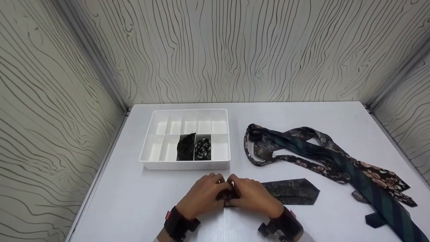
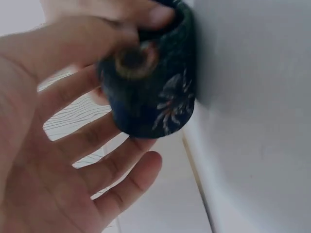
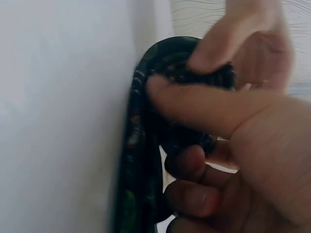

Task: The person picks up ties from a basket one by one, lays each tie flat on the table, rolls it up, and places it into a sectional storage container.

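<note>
A dark necktie with a floral print (image 3: 133, 145) is wound into a coil at one part, and the coil is between the two hands, low at the white table (image 1: 117, 191), in front of the tray. Its flat pointed end (image 1: 295, 192) lies on the table to the right, beyond the right hand.

The two hands are together on this coil. The left hand (image 1: 204, 192) pinches it with the thumb, its other fingers spread behind; the right hand (image 1: 254, 195) holds it with the thumb on the side and the fingers curled.

I judge that the rolling is in hand and not finished, because a length is flat. The next move seems to call for a firm grip on the coil, its edges kept even.

Behind, the white divided tray (image 1: 184, 165) has a rolled black tie (image 1: 185, 148) and a rolled black-and-white tie (image 1: 203, 150) in neighbouring front compartments. To the right, a green-and-navy striped tie (image 1: 386, 198) lies across a floral tie (image 1: 381, 175).
</note>
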Demonstrator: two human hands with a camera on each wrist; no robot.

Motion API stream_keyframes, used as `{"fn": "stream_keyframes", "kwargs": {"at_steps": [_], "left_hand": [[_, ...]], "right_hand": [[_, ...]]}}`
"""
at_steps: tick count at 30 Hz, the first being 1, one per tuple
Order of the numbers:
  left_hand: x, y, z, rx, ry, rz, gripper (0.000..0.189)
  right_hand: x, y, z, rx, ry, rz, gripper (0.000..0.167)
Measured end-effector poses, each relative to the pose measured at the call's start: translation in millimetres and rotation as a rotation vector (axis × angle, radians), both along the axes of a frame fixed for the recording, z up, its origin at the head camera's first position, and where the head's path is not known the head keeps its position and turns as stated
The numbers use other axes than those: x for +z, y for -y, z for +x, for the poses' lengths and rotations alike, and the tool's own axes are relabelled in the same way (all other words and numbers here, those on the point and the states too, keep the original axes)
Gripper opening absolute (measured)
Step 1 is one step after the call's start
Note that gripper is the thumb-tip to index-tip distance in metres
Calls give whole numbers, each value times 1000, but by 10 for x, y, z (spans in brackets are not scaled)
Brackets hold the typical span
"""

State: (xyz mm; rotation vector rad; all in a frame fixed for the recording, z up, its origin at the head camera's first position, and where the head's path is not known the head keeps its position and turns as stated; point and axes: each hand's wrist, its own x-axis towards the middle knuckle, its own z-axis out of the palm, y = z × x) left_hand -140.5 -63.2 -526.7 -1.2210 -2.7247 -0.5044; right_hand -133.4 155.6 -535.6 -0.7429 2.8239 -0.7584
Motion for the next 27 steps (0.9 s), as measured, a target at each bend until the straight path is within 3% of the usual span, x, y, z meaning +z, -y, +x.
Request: {"fn": "stream_keyframes", "kwargs": {"at_steps": [3,6,12,15,18,23,27], "left_hand": [[-5,0,-5,1,-9,-8,31],[2,-9,-4,-10,1,-10,33],[27,6,11,-8,168,47,49],[38,25,9,9,207,51,48],[42,27,5,6,195,37,36],[30,8,11,-9,138,48,32],[17,-19,20,-12,79,24,32]], "right_hand": [[1,-10,11,-21,20,6,67],[-34,-2,27,18,12,2,73],[-95,14,46,69,-12,-38,71],[-88,5,42,68,-8,-52,66],[-68,-1,28,63,4,-57,58],[-57,-12,3,66,8,-43,53],[-50,-32,-1,54,83,-58,55]]}}
